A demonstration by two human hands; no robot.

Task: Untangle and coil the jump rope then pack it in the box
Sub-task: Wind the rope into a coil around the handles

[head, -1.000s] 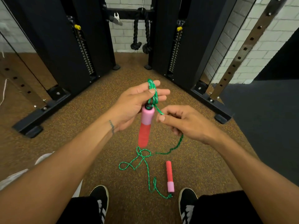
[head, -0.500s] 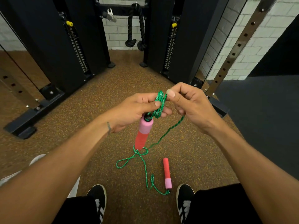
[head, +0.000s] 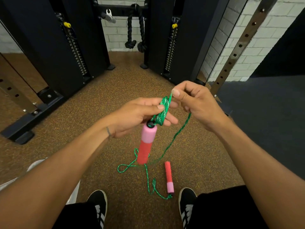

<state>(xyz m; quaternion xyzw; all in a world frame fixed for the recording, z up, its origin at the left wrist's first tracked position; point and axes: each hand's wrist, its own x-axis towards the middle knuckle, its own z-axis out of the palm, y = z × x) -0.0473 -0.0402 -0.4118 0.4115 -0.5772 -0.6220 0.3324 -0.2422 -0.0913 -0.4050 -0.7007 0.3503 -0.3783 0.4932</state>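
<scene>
Green braided cord of the jump rope (head: 162, 111) looks light and limp, likely to snag. Its small coil sits pinched in the left hand (head: 140, 116), a pink-and-red foam handle (head: 146, 142) dangling below. The right hand (head: 194, 103) fingers pinch the feeding strand; best held there. Slack and the second foam handle (head: 169, 176) lie on the brown speckled floor (head: 115, 90).

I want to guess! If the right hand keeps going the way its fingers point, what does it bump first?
Probably the green rope coil that the left hand pinches; the right hand already touches its top, though depth is unclear.
</scene>
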